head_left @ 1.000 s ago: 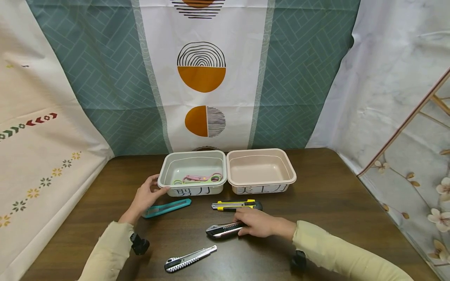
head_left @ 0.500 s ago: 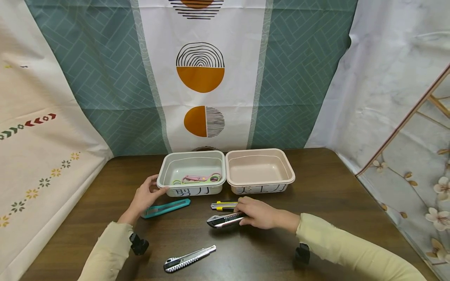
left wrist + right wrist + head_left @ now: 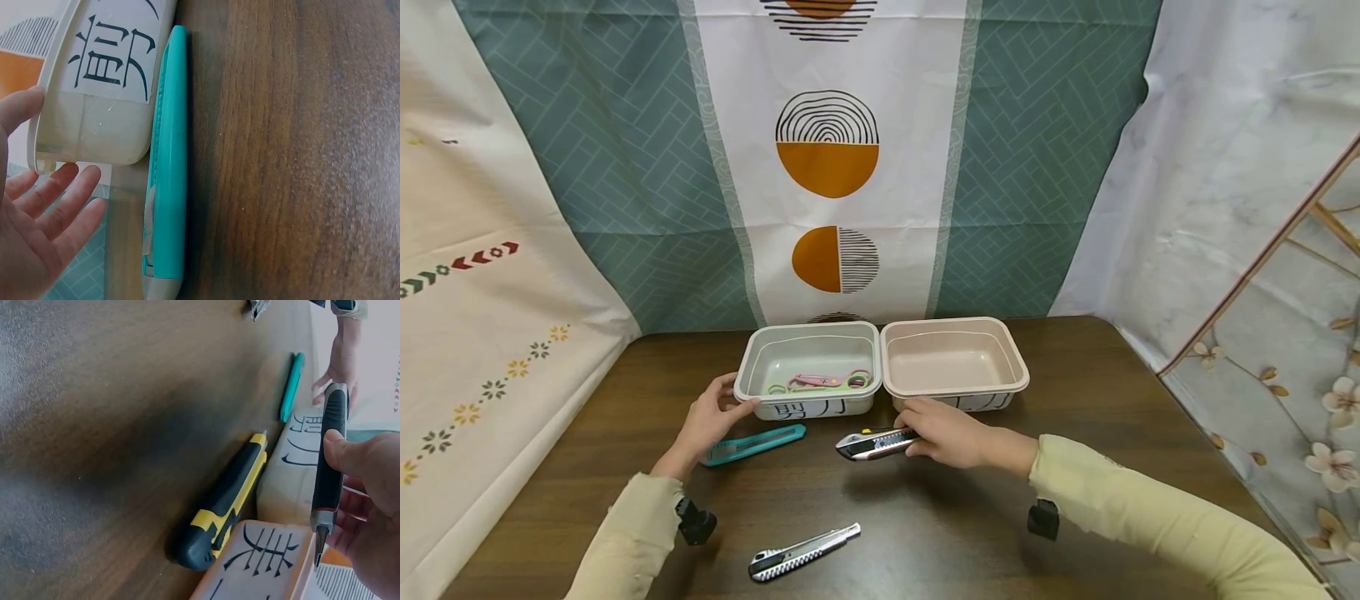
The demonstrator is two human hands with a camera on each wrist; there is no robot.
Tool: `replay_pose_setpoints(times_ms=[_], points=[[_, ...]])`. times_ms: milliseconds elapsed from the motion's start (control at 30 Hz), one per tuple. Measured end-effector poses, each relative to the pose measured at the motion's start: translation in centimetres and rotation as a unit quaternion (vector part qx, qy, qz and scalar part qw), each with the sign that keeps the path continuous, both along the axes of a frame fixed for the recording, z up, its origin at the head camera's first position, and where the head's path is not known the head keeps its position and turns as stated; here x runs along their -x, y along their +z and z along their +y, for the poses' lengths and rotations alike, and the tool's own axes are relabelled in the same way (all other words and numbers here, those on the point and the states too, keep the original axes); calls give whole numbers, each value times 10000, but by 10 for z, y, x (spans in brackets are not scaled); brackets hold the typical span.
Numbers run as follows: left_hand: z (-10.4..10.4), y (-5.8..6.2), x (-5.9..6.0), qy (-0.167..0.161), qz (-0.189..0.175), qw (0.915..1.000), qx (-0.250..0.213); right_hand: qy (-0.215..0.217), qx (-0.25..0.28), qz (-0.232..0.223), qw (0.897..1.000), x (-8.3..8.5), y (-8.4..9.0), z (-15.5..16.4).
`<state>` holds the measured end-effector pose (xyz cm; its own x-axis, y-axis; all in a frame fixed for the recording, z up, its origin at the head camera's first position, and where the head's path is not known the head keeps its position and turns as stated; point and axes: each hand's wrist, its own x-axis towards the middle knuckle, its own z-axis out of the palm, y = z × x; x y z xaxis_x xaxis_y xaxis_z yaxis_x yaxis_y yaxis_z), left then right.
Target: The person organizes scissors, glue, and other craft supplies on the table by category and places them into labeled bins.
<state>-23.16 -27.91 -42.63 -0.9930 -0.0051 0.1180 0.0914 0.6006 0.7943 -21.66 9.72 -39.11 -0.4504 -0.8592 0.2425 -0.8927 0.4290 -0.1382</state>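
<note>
The black and silver knife (image 3: 871,444) is lifted off the worktop (image 3: 1075,417), gripped in the right hand (image 3: 951,432) just in front of the pink tub (image 3: 955,362). Under it lies a yellow knife (image 3: 224,503). Left of the pink tub, the left hand (image 3: 707,421), fingers relaxed, touches the grey tub (image 3: 808,367).

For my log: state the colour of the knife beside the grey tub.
Teal utility knife; left wrist view.

Left grip (image 3: 711,419) relaxed, right grip (image 3: 946,432) curled
</note>
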Motion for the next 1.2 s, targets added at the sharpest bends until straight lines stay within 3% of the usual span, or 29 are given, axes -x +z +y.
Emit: replay_pose_setpoints(times_ms=[700,1200], points=[[0,0,0,6,-29,10000,78,-665,334,52,9972,17,23,18],[0,0,0,-1,28,10000,18,-929,414,492,9936,26,21,20]])
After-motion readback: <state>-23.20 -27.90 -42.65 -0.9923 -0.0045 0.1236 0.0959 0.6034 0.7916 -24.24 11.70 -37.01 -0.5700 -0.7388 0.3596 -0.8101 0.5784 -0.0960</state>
